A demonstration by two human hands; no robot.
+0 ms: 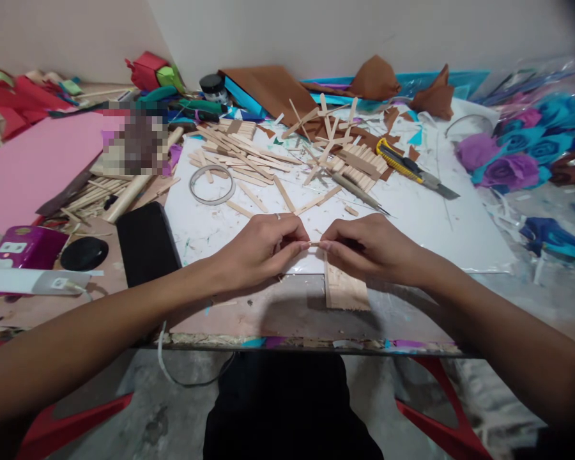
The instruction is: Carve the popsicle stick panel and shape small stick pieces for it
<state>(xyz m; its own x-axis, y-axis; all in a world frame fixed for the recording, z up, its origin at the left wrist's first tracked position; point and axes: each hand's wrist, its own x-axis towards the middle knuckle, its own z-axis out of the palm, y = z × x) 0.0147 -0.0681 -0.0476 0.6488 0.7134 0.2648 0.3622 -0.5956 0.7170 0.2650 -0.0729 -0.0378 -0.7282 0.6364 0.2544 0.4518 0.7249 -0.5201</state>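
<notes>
Between my two hands, over the near edge of a white board (464, 246), is a small wooden stick piece (315, 244). My left hand (271, 249) pinches its left end between thumb and fingers. The right end is pinched by my right hand (371, 246); most of the piece is hidden by the fingers. Under my right hand lies a flat wooden block (345, 291). Beyond my hands is a loose heap of craft sticks (239, 156), with a roll of tape (211, 185) at its left. A pointed craft tool (359, 191) and a yellow utility knife (412, 167) lie to the right.
A black phone (147, 244) lies left of my left hand, near a purple device (22, 249) and a round black lid (84, 253). Brown paper (273, 89) is at the back. Blue and purple paper flowers (512, 169) stand at the right.
</notes>
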